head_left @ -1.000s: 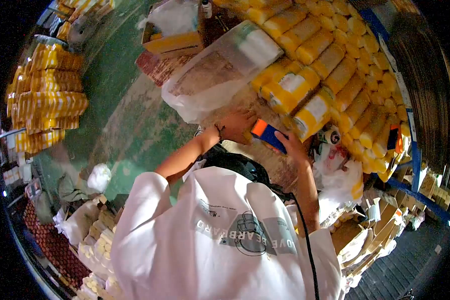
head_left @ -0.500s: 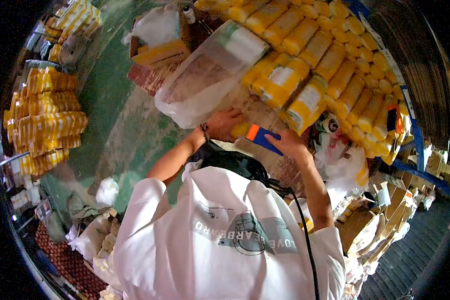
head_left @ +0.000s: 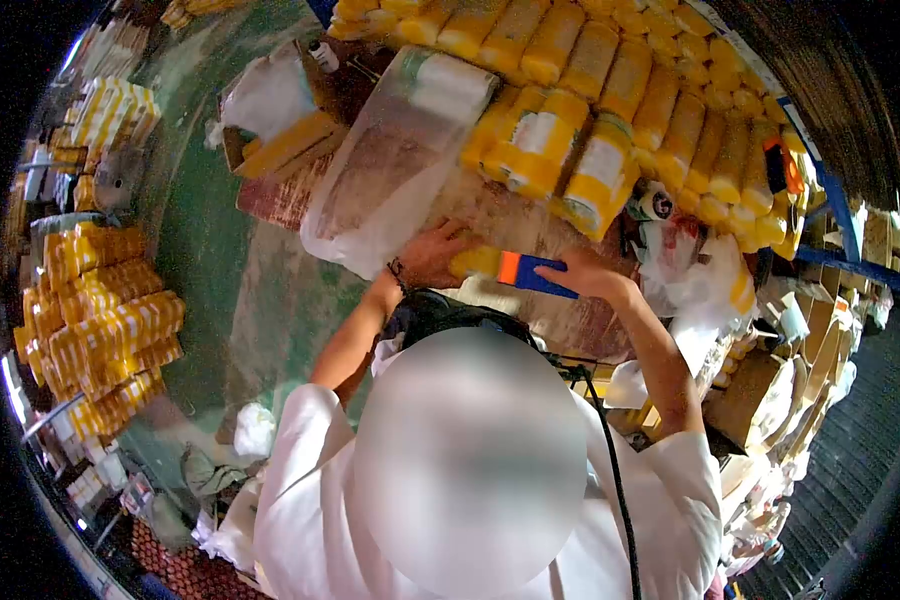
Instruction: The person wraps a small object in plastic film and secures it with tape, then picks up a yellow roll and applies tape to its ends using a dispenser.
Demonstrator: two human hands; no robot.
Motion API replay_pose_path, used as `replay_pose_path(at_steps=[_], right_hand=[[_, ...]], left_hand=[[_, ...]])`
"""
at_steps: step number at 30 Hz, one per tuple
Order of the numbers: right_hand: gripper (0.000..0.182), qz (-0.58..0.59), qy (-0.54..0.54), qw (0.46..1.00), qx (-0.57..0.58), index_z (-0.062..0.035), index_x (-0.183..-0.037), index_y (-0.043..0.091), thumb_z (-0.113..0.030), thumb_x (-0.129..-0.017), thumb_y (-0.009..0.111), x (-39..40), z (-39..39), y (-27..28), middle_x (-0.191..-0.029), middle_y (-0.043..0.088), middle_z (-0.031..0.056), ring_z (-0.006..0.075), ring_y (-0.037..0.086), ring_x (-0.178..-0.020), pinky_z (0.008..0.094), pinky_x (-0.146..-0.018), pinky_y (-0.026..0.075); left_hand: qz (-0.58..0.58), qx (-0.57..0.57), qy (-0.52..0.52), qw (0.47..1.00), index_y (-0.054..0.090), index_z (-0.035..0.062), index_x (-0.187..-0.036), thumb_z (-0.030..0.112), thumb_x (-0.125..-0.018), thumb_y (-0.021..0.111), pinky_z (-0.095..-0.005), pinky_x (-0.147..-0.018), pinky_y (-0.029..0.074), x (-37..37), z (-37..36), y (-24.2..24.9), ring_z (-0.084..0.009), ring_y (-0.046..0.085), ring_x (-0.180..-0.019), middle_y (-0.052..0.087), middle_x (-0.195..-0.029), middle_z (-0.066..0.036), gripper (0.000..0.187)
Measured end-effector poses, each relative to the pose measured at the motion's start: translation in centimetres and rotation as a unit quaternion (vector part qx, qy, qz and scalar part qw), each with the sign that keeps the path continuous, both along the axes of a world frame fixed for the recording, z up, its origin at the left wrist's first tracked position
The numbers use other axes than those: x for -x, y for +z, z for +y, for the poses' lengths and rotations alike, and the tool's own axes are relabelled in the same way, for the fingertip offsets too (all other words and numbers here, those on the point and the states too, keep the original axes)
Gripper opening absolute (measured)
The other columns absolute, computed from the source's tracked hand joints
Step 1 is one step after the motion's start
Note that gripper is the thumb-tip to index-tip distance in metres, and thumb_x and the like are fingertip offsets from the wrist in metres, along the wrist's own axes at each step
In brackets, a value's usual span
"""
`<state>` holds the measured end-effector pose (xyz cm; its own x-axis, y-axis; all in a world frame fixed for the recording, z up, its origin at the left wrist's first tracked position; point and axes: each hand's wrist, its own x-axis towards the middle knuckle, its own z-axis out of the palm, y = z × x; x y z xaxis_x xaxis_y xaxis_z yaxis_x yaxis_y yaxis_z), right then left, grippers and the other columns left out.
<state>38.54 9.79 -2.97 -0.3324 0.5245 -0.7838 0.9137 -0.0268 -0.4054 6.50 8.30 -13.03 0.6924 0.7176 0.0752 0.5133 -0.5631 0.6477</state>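
My left hand (head_left: 436,256), with a dark bracelet at the wrist, is closed around the near end of a small yellow item (head_left: 476,263); some fingertips are hard to make out. From the right, my right hand (head_left: 592,274) grips a flat blue tool (head_left: 546,276) with an orange band. The orange end points left and meets or nearly meets the yellow item. Both hands are low over a worn brownish work surface (head_left: 505,215). Beyond my left hand lies a large clear plastic bag (head_left: 395,150).
Yellow wrapped rolls (head_left: 600,70) are stacked at the back and right. An open carton (head_left: 288,148) with white plastic stands back left. More yellow packs (head_left: 100,290) are piled far left. Crumpled plastic (head_left: 690,265) and cardboard lie right. A black cable (head_left: 615,470) hangs down my front.
The view has shifted, so the rolls and carton appear further left and the left pile lower. Both hands keep their holds, and the tool lies slightly further right in view.
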Motion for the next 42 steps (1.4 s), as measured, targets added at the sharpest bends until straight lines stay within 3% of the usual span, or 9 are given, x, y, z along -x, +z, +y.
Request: replay_pose_path(at_steps=[14,17,22,23,28,33,38,41,42], right_hand=[[0.053,-0.034,-0.002,0.98,-0.197,-0.001,-0.088,0.073,-0.051,-0.093,0.055,8.1,-3.4,-1.6,-0.08,0.069,0.0219,0.0357,0.068,-0.073,0.0453,-0.066,0.055],[0.047,-0.085,0.009,0.981,-0.174,-0.0035,-0.095,0.075,-0.046,-0.092,0.056,10.8,-3.1,0.5,-0.087,0.071,0.0191,0.0325,0.07,-0.078,0.0436,-0.066,0.057],[0.032,-0.281,0.256,0.916,-0.128,-0.0066,-0.1,0.076,-0.034,-0.089,0.065,12.6,-2.4,-8.3,-0.102,0.072,0.0139,0.0292,0.069,-0.095,0.0451,-0.072,0.056],[0.023,-0.259,0.462,0.84,-0.118,-0.0087,-0.101,0.076,-0.023,-0.085,0.069,11.8,-2.1,-7.1,-0.108,0.071,0.0121,0.0299,0.068,-0.101,0.0435,-0.074,0.055],[0.028,-0.221,-0.094,0.967,-0.086,-0.0115,-0.105,0.076,-0.022,-0.078,0.076,11.9,-2.4,-4.4,-0.12,0.066,0.0093,0.0283,0.062,-0.113,0.0417,-0.081,0.053],[0.027,-0.407,0.136,0.898,-0.102,-0.0093,-0.106,0.075,-0.025,-0.086,0.067,7.3,-7.1,-9.7,-0.114,0.07,0.0105,0.0271,0.065,-0.108,0.0408,-0.08,0.054],[0.036,-0.283,-0.086,0.947,-0.121,-0.0084,-0.102,0.073,-0.04,-0.089,0.06,-0.5,-13.5,-12.5,-0.099,0.071,0.0107,0.0305,0.068,-0.092,0.0427,-0.077,0.054],[0.029,-0.33,0.005,0.898,-0.289,-0.0067,-0.083,0.071,-0.034,-0.09,0.065,-2.6,-16.7,-16.5,-0.078,0.069,0.0089,0.0262,0.069,-0.075,0.044,-0.058,0.053],[0.042,-0.317,-0.151,0.866,-0.355,-0.0049,-0.083,0.068,-0.044,-0.094,0.056,-2.6,-16.7,-18.1,-0.073,0.064,0.0091,0.0264,0.065,-0.07,0.0426,-0.061,0.051]], left_hand=[[0.119,-0.007,-0.045,0.992,0.055,0.0185,-0.137,0.041,-0.07,0.079,-0.0512,-0.11,0.037,1.2,-0.3,-0.3,-0.0423,0.046,-0.126,0.05,-0.138,-0.017,0.075],[0.188,-0.031,-0.048,0.98,0.055,0.0341,-0.136,0.037,-0.071,0.072,-0.0531,-0.105,0.042,-0.1,-1.1,0.7,-0.0493,0.043,-0.126,0.045,-0.139,-0.024,0.067],[0.174,-0.088,-0.053,0.979,0.059,0.0248,-0.133,0.037,-0.071,0.073,-0.0551,-0.104,0.04,-2.8,-1.6,-0.3,-0.0474,0.042,-0.128,0.045,-0.139,-0.024,0.065],[0.17,-0.089,-0.064,0.979,0.059,0.0248,-0.133,0.037,-0.071,0.073,-0.0551,-0.104,0.04,-3.2,-1.2,0.4,-0.0474,0.042,-0.128,0.045,-0.139,-0.024,0.065],[0.168,-0.097,-0.09,0.977,0.063,0.0192,-0.126,0.037,-0.07,0.073,-0.0552,-0.098,0.044,-4.0,-0.7,1.2,-0.0417,0.047,-0.124,0.049,-0.133,-0.022,0.06],[0.078,-0.081,-0.1,0.989,0.064,0.0151,-0.115,0.035,-0.069,0.075,-0.0532,-0.089,0.051,-2.1,1.1,0.7,-0.0403,0.051,-0.118,0.051,-0.127,-0.018,0.051],[0.047,-0.058,-0.066,0.995,0.066,0.0148,-0.109,0.034,-0.068,0.078,-0.0523,-0.087,0.053,1.0,2.0,-2.0,-0.0407,0.053,-0.112,0.053,-0.127,-0.014,0.047],[0.093,-0.026,-0.094,0.991,0.067,0.0172,-0.112,0.035,-0.07,0.077,-0.0524,-0.085,0.054,1.6,2.1,-1.8,-0.0396,0.055,-0.111,0.053,-0.129,-0.013,0.046],[0.162,-0.002,-0.111,0.981,0.067,0.0182,-0.112,0.042,-0.077,0.072,-0.0508,-0.091,0.051,1.5,2.4,-0.5,-0.0361,0.056,-0.112,0.059,-0.124,-0.009,0.043]])
